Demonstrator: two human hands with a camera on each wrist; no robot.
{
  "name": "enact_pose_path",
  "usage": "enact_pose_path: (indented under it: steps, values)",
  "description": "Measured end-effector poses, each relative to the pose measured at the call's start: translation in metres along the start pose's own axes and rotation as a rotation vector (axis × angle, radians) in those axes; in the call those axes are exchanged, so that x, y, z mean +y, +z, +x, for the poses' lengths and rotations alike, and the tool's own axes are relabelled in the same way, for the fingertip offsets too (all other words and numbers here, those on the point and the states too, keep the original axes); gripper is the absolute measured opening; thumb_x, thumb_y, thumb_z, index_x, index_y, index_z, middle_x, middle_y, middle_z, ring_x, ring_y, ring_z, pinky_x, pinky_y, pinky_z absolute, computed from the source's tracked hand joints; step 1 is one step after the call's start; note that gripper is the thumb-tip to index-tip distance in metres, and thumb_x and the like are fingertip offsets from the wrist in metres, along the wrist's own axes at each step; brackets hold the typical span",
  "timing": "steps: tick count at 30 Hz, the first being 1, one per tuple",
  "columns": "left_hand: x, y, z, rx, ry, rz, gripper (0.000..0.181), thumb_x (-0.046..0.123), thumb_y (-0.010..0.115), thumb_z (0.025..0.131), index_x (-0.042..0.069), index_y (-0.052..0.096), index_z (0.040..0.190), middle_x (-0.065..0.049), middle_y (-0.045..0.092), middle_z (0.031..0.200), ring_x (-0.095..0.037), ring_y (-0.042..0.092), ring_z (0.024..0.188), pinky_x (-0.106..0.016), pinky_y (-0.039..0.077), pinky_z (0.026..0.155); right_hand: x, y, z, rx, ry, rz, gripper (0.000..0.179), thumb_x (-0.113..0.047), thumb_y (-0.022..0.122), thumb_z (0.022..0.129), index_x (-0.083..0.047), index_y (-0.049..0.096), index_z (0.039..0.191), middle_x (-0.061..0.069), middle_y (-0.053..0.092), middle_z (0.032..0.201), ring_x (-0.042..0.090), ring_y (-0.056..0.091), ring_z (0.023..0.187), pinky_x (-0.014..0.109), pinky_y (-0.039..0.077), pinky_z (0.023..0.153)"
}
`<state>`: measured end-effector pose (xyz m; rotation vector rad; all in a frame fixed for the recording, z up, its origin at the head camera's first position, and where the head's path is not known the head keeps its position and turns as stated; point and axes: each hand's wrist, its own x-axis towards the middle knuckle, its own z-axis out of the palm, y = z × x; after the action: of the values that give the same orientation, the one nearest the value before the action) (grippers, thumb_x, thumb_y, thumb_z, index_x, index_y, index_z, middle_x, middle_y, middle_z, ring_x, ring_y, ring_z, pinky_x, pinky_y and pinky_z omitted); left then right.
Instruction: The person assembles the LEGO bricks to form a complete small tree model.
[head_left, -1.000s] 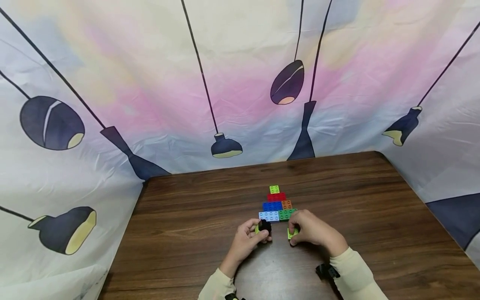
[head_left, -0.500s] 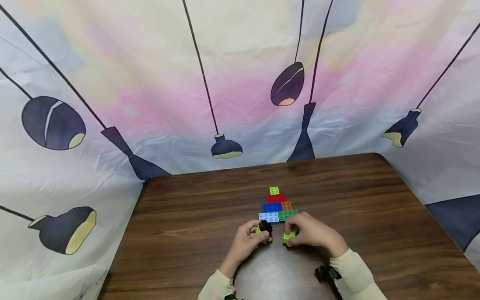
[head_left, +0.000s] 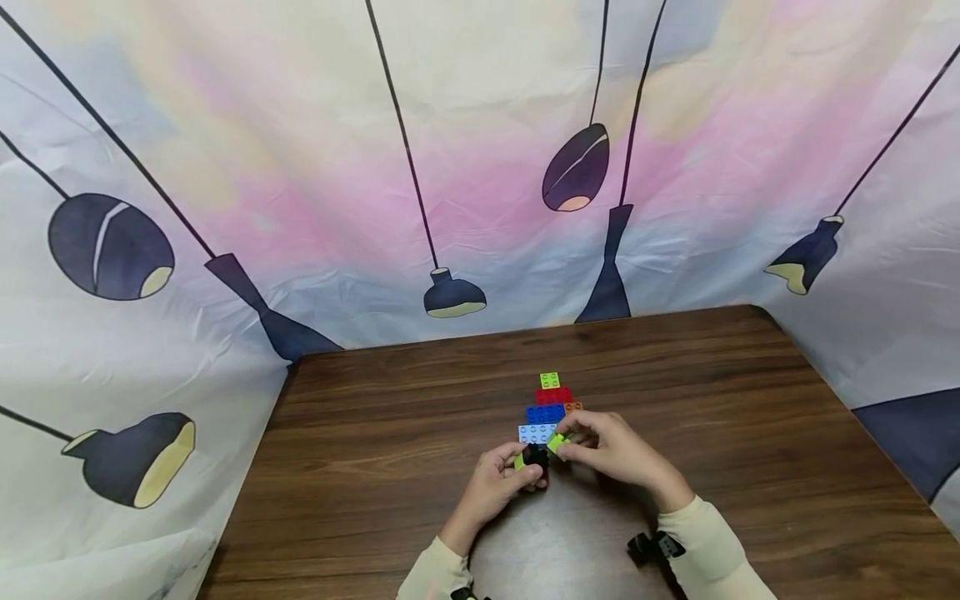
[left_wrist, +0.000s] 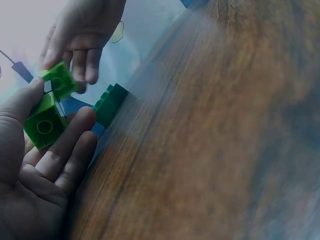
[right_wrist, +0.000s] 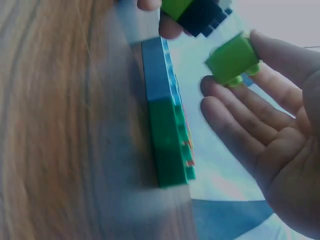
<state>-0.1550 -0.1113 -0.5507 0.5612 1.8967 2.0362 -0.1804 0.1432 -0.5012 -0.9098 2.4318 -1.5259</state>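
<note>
hands [head_left: 617, 448] pinching lime brick [right_wrist: 232, 57], black-lime block [head_left: 535, 457], seemingly just apart

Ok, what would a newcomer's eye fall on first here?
Probably the dark lamps pictured on the pastel backdrop behind the wooden table. Next, the bright bricks on the table, in rows narrowing toward its far edge. At their near end, the left hand holds a lime-and-black block, and the right hand pinches a lime brick close by.
</note>
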Motion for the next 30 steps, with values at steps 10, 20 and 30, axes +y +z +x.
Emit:
enact_pose_path:
  steps: [10, 20, 30]
  values:
    - [-0.001, 0.002, 0.003, -0.009, -0.002, 0.005, 0.035, 0.006, 0.068, 0.103, -0.017, 0.061, 0.128, -0.037, 0.07, 0.112, -0.009, 0.075, 0.083, -0.024, 0.061, 0.075, -0.004, 0.01, 0.003, 0.022, -0.006, 0.024, 0.018, -0.018, 0.078, 0.098, -0.011, 0.072, 0.113, 0.001, 0.075, 0.107, 0.014, 0.074, 0.094, 0.032, 0.061, 0.083]
    - [0.001, 0.0, 0.003, -0.017, -0.019, 0.037, 0.036, 0.009, 0.069, 0.104, -0.014, 0.062, 0.13, -0.036, 0.071, 0.111, -0.011, 0.075, 0.081, -0.025, 0.061, 0.073, -0.002, 0.016, 0.007, 0.033, -0.04, -0.007, 0.017, -0.019, 0.077, 0.099, -0.014, 0.075, 0.115, 0.0, 0.076, 0.107, 0.012, 0.073, 0.091, 0.032, 0.061, 0.081]
    - [0.001, -0.003, 0.001, -0.006, -0.05, 0.037, 0.037, 0.011, 0.069, 0.104, -0.014, 0.062, 0.13, -0.034, 0.071, 0.11, -0.009, 0.075, 0.077, -0.023, 0.06, 0.07, -0.004, 0.02, 0.007, 0.038, -0.019, 0.016, 0.017, -0.015, 0.079, 0.097, -0.012, 0.075, 0.113, 0.0, 0.076, 0.104, 0.011, 0.072, 0.09, 0.03, 0.061, 0.079]
